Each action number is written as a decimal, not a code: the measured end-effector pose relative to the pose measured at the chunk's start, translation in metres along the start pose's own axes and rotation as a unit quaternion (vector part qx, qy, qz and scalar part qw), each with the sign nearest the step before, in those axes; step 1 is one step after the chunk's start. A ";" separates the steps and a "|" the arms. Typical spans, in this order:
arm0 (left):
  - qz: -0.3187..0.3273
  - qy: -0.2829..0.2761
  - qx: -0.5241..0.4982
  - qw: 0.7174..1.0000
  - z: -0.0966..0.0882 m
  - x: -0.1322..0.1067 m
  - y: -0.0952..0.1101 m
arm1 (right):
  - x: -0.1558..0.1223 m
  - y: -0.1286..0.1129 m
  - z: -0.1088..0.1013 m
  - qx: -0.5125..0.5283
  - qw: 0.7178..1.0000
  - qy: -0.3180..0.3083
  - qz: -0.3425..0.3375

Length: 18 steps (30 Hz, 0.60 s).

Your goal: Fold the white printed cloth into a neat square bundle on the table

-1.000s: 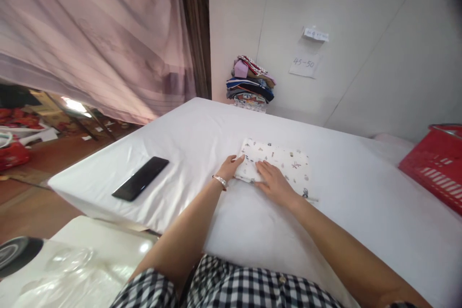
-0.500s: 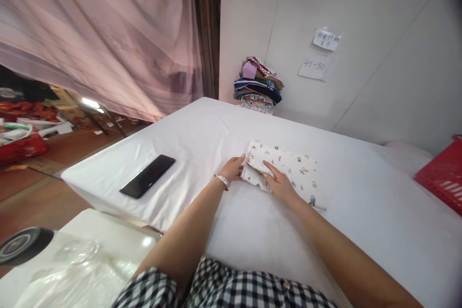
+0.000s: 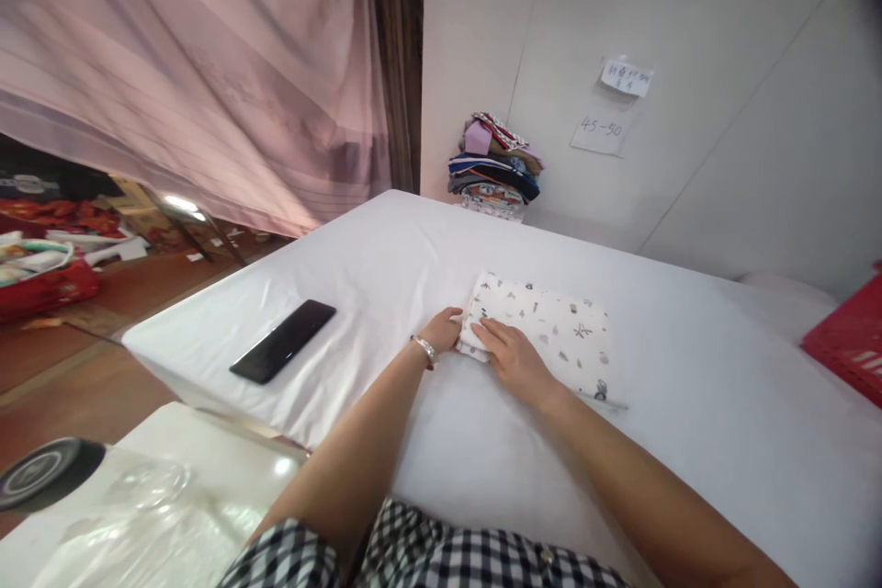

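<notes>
The near left corner of a folded patterned cloth (image 3: 544, 335) is being pinched by the left hand (image 3: 442, 331), fingers curled in against the edge, the fold being gripped between thumb and fingertips as far as can be made out. A bracelet (image 3: 425, 349) is being worn on that wrist. Right beside it, the right hand (image 3: 510, 354) is being laid flat on the same end of the cloth, fingers stretched out and pressed down on top, nothing being closed around.

The cloth itself, white with small printed motifs, is being kept flat on the white sheet (image 3: 386, 266) covering the bed, roughly at the middle of the surface and just ahead of both hands. A thin strip or tag is being seen poking out at its near right corner.

Further left on the sheet, well apart from the hands, a black phone (image 3: 283, 353) is being left lying face up. At the far edge, against the wall, a stack of folded clothes (image 3: 496, 167) is being shown, with two paper notes (image 3: 601, 134) stuck to the wall beside it. A red basket (image 3: 849, 342) is being caught at the right edge of view.
</notes>
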<state>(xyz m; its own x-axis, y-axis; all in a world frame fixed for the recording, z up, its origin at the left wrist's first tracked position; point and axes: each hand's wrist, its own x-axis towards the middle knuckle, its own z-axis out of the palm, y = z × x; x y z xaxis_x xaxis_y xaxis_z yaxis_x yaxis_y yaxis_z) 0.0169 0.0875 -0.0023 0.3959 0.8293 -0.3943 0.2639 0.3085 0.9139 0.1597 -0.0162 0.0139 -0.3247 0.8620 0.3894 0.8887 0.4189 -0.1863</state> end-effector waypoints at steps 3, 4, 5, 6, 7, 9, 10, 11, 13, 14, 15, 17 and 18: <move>-0.002 -0.018 -0.015 1.000 -0.001 0.001 0.000 | 0.001 0.001 0.000 0.000 0.999 0.029 0.016; 0.000 -0.023 -0.020 1.000 -0.002 0.001 0.000 | 0.001 0.001 0.001 -0.004 0.999 0.038 0.025; 0.000 -0.027 -0.022 0.999 -0.002 0.001 0.000 | 0.000 0.001 0.002 -0.011 0.999 0.038 0.031; 0.000 -0.028 -0.024 0.999 -0.002 0.001 0.000 | -0.002 0.001 0.004 -0.018 0.999 0.029 0.034; 0.000 -0.028 -0.024 0.999 -0.003 0.001 0.001 | -0.003 0.000 0.007 -0.026 0.999 0.013 0.035; -0.002 -0.024 -0.024 0.999 -0.003 -0.001 0.002 | -0.006 -0.001 0.015 -0.038 0.998 -0.021 0.037; -0.003 -0.023 -0.024 0.999 -0.003 -0.001 0.003 | -0.008 -0.001 0.018 -0.041 0.998 -0.030 0.040; -0.003 -0.023 -0.024 0.999 -0.003 -0.002 0.004 | -0.008 -0.002 0.021 -0.043 0.997 -0.035 0.045; -0.001 -0.028 -0.022 0.999 -0.003 -0.004 0.006 | -0.008 -0.004 0.023 -0.038 0.997 -0.040 0.052; 0.002 -0.029 -0.021 0.999 -0.003 -0.005 0.006 | -0.007 -0.006 0.022 -0.033 0.997 -0.042 0.056; 0.006 -0.031 -0.018 0.999 -0.003 -0.005 0.006 | -0.006 -0.007 0.019 -0.025 0.997 -0.047 0.059; 0.015 -0.033 -0.012 0.999 -0.004 -0.004 0.005 | -0.005 -0.008 0.009 0.000 0.996 -0.061 0.062; 0.020 -0.033 -0.008 0.999 -0.004 -0.003 0.004 | -0.005 -0.007 0.003 0.015 0.995 -0.068 0.064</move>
<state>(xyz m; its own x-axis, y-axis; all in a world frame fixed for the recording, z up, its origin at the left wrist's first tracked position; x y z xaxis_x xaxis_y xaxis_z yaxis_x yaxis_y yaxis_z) 0.0132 0.0878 0.0030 0.4621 0.8090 -0.3632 0.2331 0.2844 0.9299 0.1543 -0.0226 0.0107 -0.2520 0.9389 0.2345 0.9166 0.3093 -0.2534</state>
